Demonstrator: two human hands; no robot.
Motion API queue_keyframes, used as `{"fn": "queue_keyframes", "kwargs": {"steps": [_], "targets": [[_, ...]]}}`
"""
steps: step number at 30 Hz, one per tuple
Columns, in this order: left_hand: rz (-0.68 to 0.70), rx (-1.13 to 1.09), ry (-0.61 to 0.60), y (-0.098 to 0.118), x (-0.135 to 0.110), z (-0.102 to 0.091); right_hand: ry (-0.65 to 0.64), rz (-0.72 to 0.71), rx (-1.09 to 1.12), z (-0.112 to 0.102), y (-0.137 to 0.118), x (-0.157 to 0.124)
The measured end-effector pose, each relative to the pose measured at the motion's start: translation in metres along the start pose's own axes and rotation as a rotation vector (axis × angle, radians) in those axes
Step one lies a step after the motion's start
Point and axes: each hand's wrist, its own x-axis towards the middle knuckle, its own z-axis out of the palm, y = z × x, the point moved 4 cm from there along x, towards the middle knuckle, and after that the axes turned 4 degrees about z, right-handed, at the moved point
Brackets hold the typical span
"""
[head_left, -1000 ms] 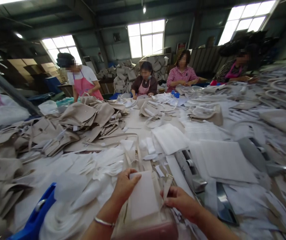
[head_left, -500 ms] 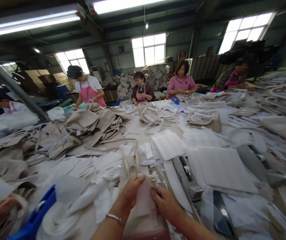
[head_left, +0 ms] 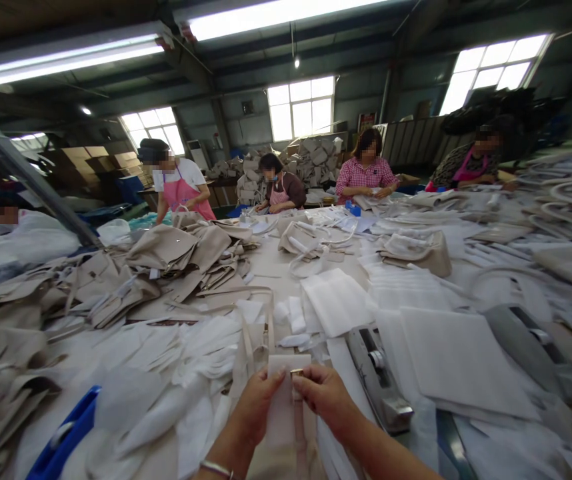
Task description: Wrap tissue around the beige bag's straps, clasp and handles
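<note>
My left hand (head_left: 253, 403) is closed, its thumb pressing on a white strip of packing foam (head_left: 281, 417) that lies along a beige bag (head_left: 266, 467). My right hand (head_left: 327, 393) pinches a small gold-coloured buckle (head_left: 297, 374) at the top of a beige strap (head_left: 299, 427), just right of the foam. Both hands are close together over the bag, whose lower part runs out of view. A longer beige strap (head_left: 270, 313) loops away on the table beyond my hands.
A grey tape dispenser (head_left: 379, 373) stands right of my hands, with stacked foam sheets (head_left: 461, 353) beside it. A blue tape dispenser (head_left: 66, 433) lies at front left. Beige bags (head_left: 166, 247) are heaped at left. Several co-workers (head_left: 366, 170) work across the table.
The foam strip now stands straighter between my hands, and the buckle shows in my right fingers. Another person's hand at the left edge has left view. The middle co-worker has bent lower.
</note>
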Motion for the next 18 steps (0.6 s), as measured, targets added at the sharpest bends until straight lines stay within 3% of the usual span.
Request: {"fn": "queue_keyframes", "kwargs": {"steps": [6, 11, 14, 18], "targets": [[0.027, 0.002, -0.063, 0.004, 0.005, -0.002, 0.177, -0.224, -0.342, -0.010, -0.009, 0.007], [0.002, -0.059, -0.171, 0.004, 0.000, 0.007, 0.105, -0.099, -0.269, -0.012, -0.005, 0.006], [-0.008, -0.090, -0.222, 0.003, -0.002, 0.013, 0.078, -0.131, -0.289, -0.012, -0.007, 0.003], [0.075, 0.034, -0.203, 0.000, -0.004, 0.019, 0.067, -0.200, -0.409, -0.010, -0.017, -0.002]]}}
